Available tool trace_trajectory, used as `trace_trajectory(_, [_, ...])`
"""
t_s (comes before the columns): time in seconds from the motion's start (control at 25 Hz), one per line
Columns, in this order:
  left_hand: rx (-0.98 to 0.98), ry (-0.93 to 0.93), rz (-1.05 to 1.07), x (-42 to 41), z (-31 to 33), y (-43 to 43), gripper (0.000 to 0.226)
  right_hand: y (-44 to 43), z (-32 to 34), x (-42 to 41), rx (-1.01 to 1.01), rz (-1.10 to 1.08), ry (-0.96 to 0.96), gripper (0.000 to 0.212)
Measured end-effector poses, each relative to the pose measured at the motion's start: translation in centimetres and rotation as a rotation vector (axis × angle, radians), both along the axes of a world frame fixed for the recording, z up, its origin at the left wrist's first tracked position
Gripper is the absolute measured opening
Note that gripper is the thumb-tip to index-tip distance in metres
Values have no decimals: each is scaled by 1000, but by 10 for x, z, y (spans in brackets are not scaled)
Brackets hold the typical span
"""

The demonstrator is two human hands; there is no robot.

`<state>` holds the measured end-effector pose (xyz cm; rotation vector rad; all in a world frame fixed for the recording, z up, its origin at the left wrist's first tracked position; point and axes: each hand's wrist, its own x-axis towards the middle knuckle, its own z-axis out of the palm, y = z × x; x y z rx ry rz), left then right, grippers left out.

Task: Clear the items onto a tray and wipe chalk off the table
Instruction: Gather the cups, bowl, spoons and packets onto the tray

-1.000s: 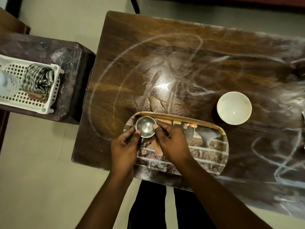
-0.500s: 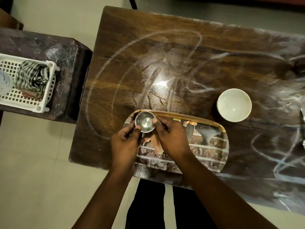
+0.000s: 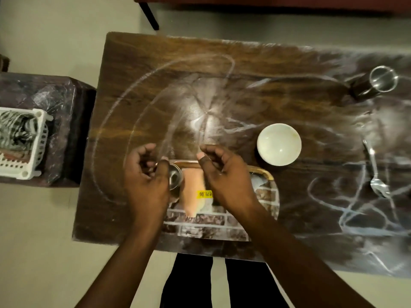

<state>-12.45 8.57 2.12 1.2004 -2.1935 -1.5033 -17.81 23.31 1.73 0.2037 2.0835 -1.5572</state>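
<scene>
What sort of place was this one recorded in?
Probably a dining area in a home, set up for the task: a wooden table scrawled with chalk carries a white bowl, a spoon and a serving tray, and a plastic basket sits on a stand beside it.

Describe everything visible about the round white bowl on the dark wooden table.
The round white bowl looks smooth and glossy, perhaps ceramic or plastic, with a small highlight inside. It is empty and upright, mouth up, standing on the dark wooden table among chalk smears, just beyond the far right corner of the brick-patterned tray. Only the table appears to touch it; the right hand is apart from it.
</scene>
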Motion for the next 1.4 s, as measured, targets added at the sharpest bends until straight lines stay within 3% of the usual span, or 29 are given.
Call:
trace_trajectory(0.28, [51, 97, -448, -149, 1, 125, 34, 157, 32, -103, 83, -293, 295, 19])
trace_trajectory(0.48, [183, 30, -615, -224, -8, 226, 35, 276, 11, -156, 157, -634, 291, 23])
trace_trajectory(0.64, [313, -44, -648, -265, -16, 295, 43, 326, -18, -190, 110, -753, 115, 38])
trace_trajectory(0.8, [555, -216, -647, -288, -27, 338, 46, 336, -41, -207, -26, -689, -73, 53])
trace_trajectory(0.96, [651, -248, -619, -296, -44, 357, 44, 332, -52, -220, -151, -589, -153, 34])
trace_trajectory(1.2, [629, -155, -527, -292, -41, 356, 41, 319, -59, -214, -158, -635, -56, 26])
trace_trajectory(1.4, [516, 63, -342, -252, -18, 308, 31, 269, -18, -182, -147, -620, 128, 31])
